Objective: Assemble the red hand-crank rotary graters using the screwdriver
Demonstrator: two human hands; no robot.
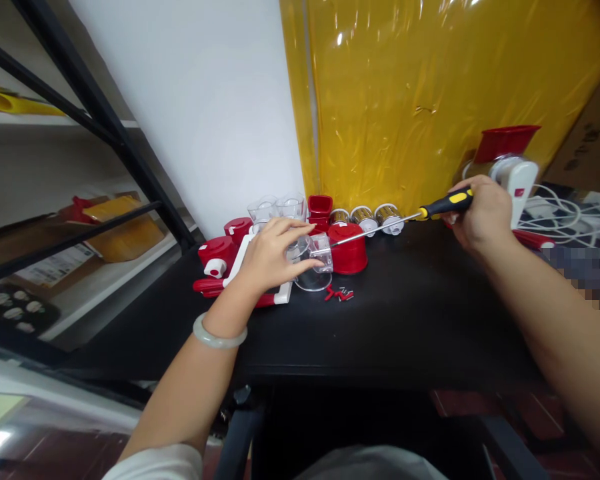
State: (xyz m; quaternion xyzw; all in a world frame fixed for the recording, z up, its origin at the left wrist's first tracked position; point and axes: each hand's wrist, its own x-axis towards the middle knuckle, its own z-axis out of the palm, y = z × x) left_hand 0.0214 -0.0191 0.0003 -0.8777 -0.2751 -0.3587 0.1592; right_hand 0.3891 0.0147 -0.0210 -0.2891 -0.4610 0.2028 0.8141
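While two hands (273,257) (487,210) grip, one screwdriver (440,205)

At the left stands black-framed shelving (123,143), its upper board holding a yellow roll-like piece (25,103), the board below a yellowish-brown wrapped bundle (130,227) beside a cardboard piece with a white label (55,267), and, nearer, a dark tray with round silvery shapes (15,307). A plain white panel (195,100) rises at the far side, meeting a glossy, translucent yellow sheet (380,100) that spreads rightward. At the far right, white cables (563,230) lie loosely coiled below a brown carton with dark lettering (595,120).
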